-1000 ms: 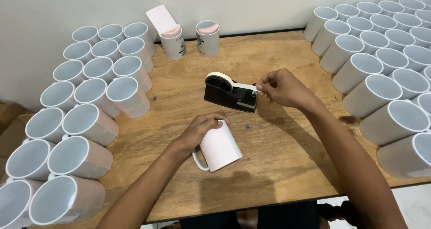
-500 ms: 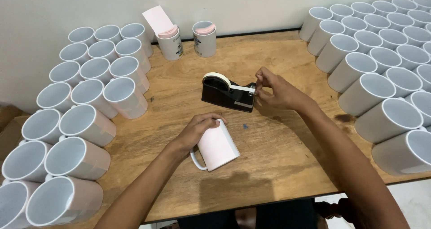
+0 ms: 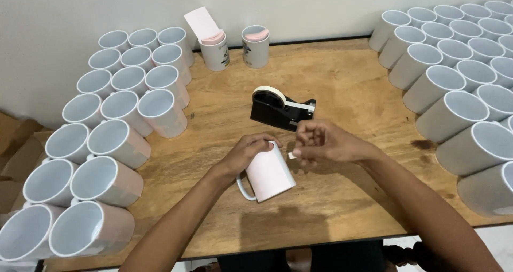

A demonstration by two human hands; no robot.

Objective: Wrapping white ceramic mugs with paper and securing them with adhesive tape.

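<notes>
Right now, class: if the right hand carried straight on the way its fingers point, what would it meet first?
The right hand, pinching a small piece of tape, points leftward at the white mug under the left hand. It would likely meet the mug's top end first, though depth is uncertain.

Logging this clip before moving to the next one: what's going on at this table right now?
A person sits at a wooden table. The left hand steadies a white mug wrapped in a pale sheet, lying on its side. The right hand pinches a short piece of tape beside the mug, just in front of a black tape dispenser. Rows of wrapped mugs lie to the left, plain mugs to the right, and two upright mugs stand at the back.
</notes>
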